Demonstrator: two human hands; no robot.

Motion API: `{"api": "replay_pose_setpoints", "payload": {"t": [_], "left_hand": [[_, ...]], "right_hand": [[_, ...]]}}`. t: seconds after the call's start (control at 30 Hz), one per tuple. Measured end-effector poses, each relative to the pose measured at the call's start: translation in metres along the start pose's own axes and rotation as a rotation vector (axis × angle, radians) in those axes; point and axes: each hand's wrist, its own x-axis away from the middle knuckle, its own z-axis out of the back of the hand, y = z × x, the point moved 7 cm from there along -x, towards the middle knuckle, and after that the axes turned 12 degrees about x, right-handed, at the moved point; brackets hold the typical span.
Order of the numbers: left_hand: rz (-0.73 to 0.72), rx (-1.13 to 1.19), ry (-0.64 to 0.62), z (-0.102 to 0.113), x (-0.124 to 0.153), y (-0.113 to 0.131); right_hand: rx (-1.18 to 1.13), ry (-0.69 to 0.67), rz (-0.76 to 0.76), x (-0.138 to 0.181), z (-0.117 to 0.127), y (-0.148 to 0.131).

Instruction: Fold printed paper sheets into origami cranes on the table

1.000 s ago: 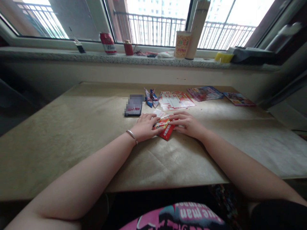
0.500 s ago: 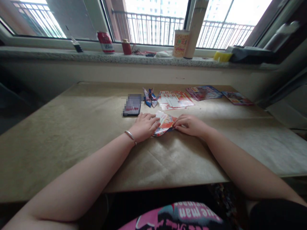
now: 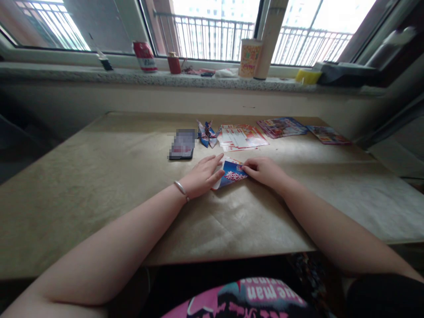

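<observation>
A printed paper sheet, partly folded over with its blue side and reddish characters facing up, lies on the table between my hands. At its left edge rests my left hand, fingers stretched out and touching the paper; a silver bangle circles that wrist. My right hand pinches the paper's right edge between thumb and fingers. Just beyond the hands stands a folded paper piece with several blue and red points. Left of it lies a phone, its screen blurred out.
Behind the hands are spread red-and-white printed sheets, with a stack of colourful leaflets and another leaflet pile to the right. On the windowsill stand a red can, a red bottle and a paper cup.
The paper has been folded over, so a blue face now shows where the orange and white side was. My left fingers have spread and lifted slightly; my right hand keeps its pinch.
</observation>
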Motion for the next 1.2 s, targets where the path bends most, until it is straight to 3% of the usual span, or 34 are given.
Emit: {"api": "replay_pose_setpoints", "payload": {"t": [0.4, 0.57, 0.9, 1.07, 1.2], "left_hand": [[-0.035, -0.153, -0.029, -0.008, 0.002, 0.006], [-0.051, -0.169, -0.019, -0.009, 0.002, 0.004], [-0.030, -0.101, -0.055, -0.001, 0.002, 0.005], [-0.020, -0.061, -0.051, 0.002, 0.000, 0.001], [-0.053, -0.104, -0.045, 0.002, 0.001, 0.006]], "right_hand": [[0.096, 0.073, -0.152, -0.005, -0.007, 0.009], [0.110, 0.075, -0.130, -0.006, -0.007, 0.009], [0.096, -0.074, -0.027, 0.002, -0.010, -0.007], [0.072, -0.072, 0.009, 0.003, -0.011, -0.009], [0.032, 0.025, 0.074, 0.003, -0.007, -0.012]]}}
